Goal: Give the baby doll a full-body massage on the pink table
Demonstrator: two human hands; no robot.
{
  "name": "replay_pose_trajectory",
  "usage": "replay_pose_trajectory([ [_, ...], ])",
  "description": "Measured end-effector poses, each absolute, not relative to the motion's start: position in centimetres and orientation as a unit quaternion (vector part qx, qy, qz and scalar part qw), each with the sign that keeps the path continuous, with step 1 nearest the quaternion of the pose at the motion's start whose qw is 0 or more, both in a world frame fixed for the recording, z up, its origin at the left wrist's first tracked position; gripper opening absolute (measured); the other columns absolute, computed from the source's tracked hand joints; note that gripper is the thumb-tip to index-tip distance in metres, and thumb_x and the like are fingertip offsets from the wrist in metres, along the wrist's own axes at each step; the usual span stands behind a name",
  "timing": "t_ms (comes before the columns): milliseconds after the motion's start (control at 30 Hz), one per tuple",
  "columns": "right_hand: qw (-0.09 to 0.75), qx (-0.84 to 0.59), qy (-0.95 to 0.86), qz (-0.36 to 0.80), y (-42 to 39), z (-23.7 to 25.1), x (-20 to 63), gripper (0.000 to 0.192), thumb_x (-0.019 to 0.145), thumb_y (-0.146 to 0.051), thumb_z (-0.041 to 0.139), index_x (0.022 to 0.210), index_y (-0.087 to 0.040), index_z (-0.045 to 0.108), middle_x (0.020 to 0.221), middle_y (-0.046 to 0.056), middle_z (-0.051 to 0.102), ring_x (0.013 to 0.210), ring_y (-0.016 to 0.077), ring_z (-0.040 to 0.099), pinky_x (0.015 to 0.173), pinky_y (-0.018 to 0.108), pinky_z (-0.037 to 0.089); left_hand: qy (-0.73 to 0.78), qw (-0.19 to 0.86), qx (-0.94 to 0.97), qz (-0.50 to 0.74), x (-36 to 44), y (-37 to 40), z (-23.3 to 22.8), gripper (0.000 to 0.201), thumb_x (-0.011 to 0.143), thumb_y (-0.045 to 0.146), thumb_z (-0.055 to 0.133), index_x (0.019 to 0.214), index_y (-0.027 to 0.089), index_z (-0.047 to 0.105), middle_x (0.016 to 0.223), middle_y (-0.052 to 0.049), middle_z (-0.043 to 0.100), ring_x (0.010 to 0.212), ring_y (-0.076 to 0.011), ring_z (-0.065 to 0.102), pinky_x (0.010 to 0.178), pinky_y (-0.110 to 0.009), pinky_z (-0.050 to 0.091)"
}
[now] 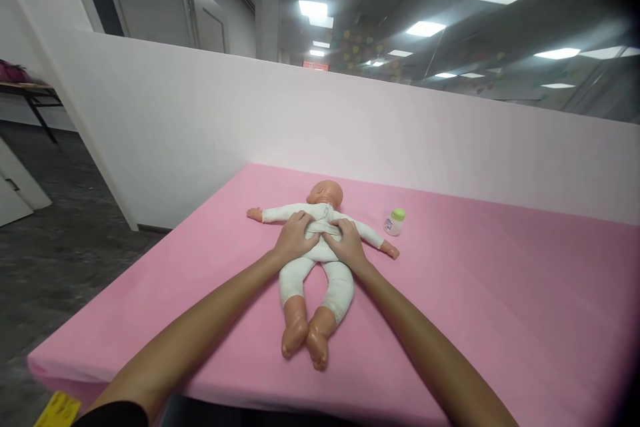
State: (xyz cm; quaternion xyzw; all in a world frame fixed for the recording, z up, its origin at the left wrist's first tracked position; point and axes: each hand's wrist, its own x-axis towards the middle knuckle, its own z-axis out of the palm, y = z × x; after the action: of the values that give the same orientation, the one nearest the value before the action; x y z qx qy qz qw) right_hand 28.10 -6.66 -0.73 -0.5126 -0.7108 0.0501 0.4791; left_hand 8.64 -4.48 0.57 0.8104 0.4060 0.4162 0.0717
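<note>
Left hand (297, 235) and right hand (349, 242) straddle the doll's torso (322, 252), grip unclear.

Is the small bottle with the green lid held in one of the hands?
No, the bottle stands apart on the pink surface, while the left hand and right hand are on the doll's torso.

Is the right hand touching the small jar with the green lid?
Apart: the head view shows pink cloth and the doll's arm between the right hand and the jar.
</note>
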Motion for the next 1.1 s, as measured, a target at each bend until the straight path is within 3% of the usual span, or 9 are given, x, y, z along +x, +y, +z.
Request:
replay_pose_trajectory([
  [133,0.496,-0.515,-0.697,0.052,-6.9,-0.5,27.6,0.015,0.079,-0.028,0.069,0.092,-0.024,0.062,0.098,0.006,0.067,0.099,0.0290,0.060,0.095,0.048,0.052,0.403,0.046,0.806,0.432,8.6,-4.9,0.9,0.020,0.085,0.031,0.070,0.100,0.023,0.061,0.103,-0.005,0.061,0.102,-0.0270,0.059,0.092,-0.046,0.052],
  [300,0.489,-0.479,-0.726,0.064,-7.4,-0.7,28.1,0.045,0.081,-0.032,0.071,0.124,-0.025,0.061,0.129,0.010,0.063,0.127,0.0325,0.055,0.112,0.054,0.044,0.372,0.033,0.831,0.413,8.2,-5.2,0.9,0.045,0.086,0.041,0.073,0.127,0.024,0.063,0.125,-0.009,0.061,0.121,-0.0313,0.055,0.106,-0.051,0.046],
  [400,0.457,-0.472,-0.748,0.096,-7.2,-0.8,28.6,0.056,0.083,-0.033,0.070,0.137,-0.026,0.057,0.143,0.010,0.058,0.137,0.0333,0.050,0.118,0.056,0.040,0.364,0.055,0.840,0.398,8.1,-5.0,0.9,0.047,0.086,0.035,0.071,0.131,0.025,0.063,0.132,-0.009,0.060,0.126,-0.0312,0.054,0.110,-0.051,0.045],
  [500,0.445,-0.493,-0.739,0.111,-6.9,-0.6,28.7,0.051,0.084,-0.031,0.069,0.134,-0.026,0.060,0.137,0.010,0.063,0.131,0.0330,0.055,0.115,0.056,0.043,0.379,0.083,0.833,0.393,8.3,-4.6,0.8,0.038,0.086,0.027,0.067,0.123,0.024,0.065,0.121,-0.007,0.064,0.117,-0.0290,0.058,0.106,-0.049,0.048],
  [600,0.460,-0.507,-0.720,0.113,-6.6,-0.5,28.5,0.035,0.084,-0.030,0.068,0.119,-0.024,0.065,0.120,0.009,0.069,0.119,0.0318,0.061,0.108,0.054,0.048,0.405,0.101,0.815,0.402,8.6,-4.2,0.6,0.026,0.086,0.025,0.064,0.112,0.023,0.066,0.109,-0.006,0.064,0.108,-0.0282,0.059,0.101,-0.050,0.050],
  [733,0.475,-0.508,-0.709,0.117,-6.6,-0.8,28.4,0.024,0.086,-0.031,0.066,0.109,-0.024,0.065,0.111,0.009,0.070,0.111,0.0311,0.062,0.104,0.054,0.050,0.393,0.128,0.811,0.414,8.3,-3.9,0.2,0.025,0.090,0.031,0.064,0.113,0.024,0.065,0.111,-0.006,0.063,0.112,-0.0283,0.058,0.104,-0.051,0.048],
  [867,0.471,-0.454,-0.742,0.144,-7.0,-1.3,29.4,0.040,0.087,-0.033,0.067,0.126,-0.025,0.062,0.129,0.009,0.065,0.128,0.0312,0.057,0.117,0.055,0.042,0.366,0.155,0.814,0.424,7.7,-3.8,-0.1,0.036,0.088,0.039,0.068,0.122,0.026,0.066,0.120,-0.006,0.061,0.120,-0.0287,0.057,0.111,-0.051,0.046],
  [1000,0.428,-0.421,-0.773,0.205,-7.6,-1.2,30.5,0.061,0.089,-0.037,0.069,0.147,-0.030,0.051,0.155,0.007,0.050,0.148,0.0311,0.042,0.126,0.055,0.031,0.349,0.152,0.822,0.423,7.4,-4.0,0.0,0.048,0.085,0.041,0.074,0.130,0.028,0.066,0.131,-0.008,0.059,0.129,-0.0305,0.055,0.115,-0.052,0.044],
  [1100,0.423,-0.439,-0.758,0.230,-7.9,-0.7,30.7,0.065,0.089,-0.037,0.070,0.150,-0.033,0.050,0.158,0.006,0.048,0.151,0.0304,0.039,0.127,0.055,0.031,0.350,0.137,0.828,0.415,7.4,-4.2,0.4,0.053,0.081,0.043,0.078,0.132,0.031,0.067,0.133,-0.008,0.059,0.130,-0.0312,0.056,0.112,-0.052,0.047],
])
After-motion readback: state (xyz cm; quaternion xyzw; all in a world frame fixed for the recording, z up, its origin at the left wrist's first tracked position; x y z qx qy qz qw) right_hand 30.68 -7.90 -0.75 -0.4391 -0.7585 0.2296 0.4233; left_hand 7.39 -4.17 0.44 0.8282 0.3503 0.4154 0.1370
